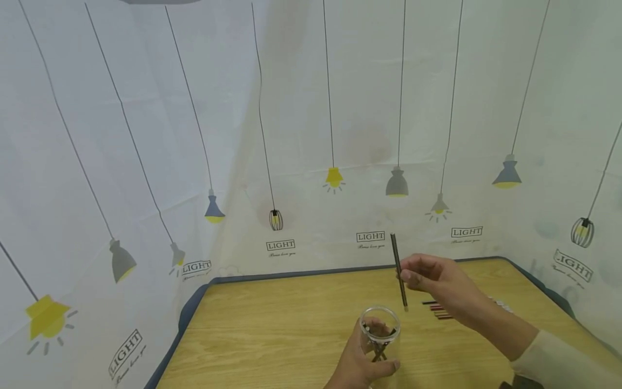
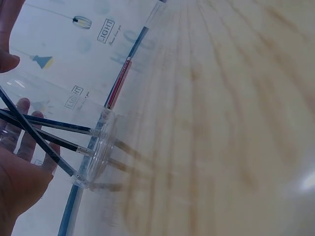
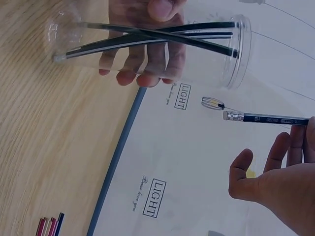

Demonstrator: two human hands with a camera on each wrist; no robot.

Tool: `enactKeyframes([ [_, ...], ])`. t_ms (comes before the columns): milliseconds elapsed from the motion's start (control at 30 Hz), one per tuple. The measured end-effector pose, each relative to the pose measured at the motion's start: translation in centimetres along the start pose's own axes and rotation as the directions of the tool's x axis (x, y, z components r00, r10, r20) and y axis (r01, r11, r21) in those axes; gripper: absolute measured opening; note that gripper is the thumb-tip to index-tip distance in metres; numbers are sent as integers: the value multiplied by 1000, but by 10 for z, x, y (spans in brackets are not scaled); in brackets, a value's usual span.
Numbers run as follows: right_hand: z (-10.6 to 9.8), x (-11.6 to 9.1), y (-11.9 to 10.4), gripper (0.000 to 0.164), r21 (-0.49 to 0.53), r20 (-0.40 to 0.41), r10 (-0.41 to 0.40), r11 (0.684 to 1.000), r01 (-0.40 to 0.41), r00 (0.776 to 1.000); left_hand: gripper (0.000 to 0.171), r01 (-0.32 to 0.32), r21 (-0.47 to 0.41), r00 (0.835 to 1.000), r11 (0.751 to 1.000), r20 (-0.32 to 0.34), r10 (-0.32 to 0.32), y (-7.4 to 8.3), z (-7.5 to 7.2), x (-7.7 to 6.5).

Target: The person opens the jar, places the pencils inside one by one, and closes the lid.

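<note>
My left hand (image 1: 359, 359) grips a clear jar (image 1: 397, 330) around its side and holds it upright over the table. Inside, three dark pencils (image 3: 206, 45) lean across each other, their eraser ends at the bottom, as the right wrist view shows. My right hand (image 1: 439, 278) pinches another dark pencil (image 1: 397, 263) above and behind the jar's open rim. This pencil stands nearly upright, its metal-banded eraser end (image 3: 234, 116) down and apart from the jar. In the left wrist view, the jar's base hangs close to the wooden tabletop.
Several red and dark pencils (image 1: 439, 310) lie on the wooden table (image 1: 272, 324) beyond my right forearm. Whitish items (image 1: 502, 306), partly hidden by that arm, lie beside them. A pale curtain (image 1: 301, 124) printed with lamps surrounds the table's far and side edges.
</note>
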State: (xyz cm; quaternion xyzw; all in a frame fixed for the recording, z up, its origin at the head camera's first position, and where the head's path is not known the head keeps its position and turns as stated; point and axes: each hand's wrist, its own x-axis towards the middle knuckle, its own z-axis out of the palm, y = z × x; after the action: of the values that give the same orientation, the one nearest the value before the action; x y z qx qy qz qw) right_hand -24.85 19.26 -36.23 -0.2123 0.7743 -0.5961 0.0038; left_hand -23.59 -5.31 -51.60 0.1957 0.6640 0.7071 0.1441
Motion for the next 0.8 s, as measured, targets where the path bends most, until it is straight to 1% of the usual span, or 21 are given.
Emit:
enactKeyframes([
  [167,4,1,-6,25,21,-5,15,1000,-15,1000,62,3,10,1000,1000,-3,-3,0,0,0],
  [267,6,2,-10,24,42,3,11,999,-11,1000,63,4,8,1000,1000,-3,-4,0,0,0],
  [567,11,3,-17,15,99,41,-34,995,30,999,60,-7,17,1000,1000,8,7,-3,-1,0],
  [800,16,6,-17,16,154,80,-57,987,44,995,64,2,18,1000,1000,3,-2,-4,0,0],
])
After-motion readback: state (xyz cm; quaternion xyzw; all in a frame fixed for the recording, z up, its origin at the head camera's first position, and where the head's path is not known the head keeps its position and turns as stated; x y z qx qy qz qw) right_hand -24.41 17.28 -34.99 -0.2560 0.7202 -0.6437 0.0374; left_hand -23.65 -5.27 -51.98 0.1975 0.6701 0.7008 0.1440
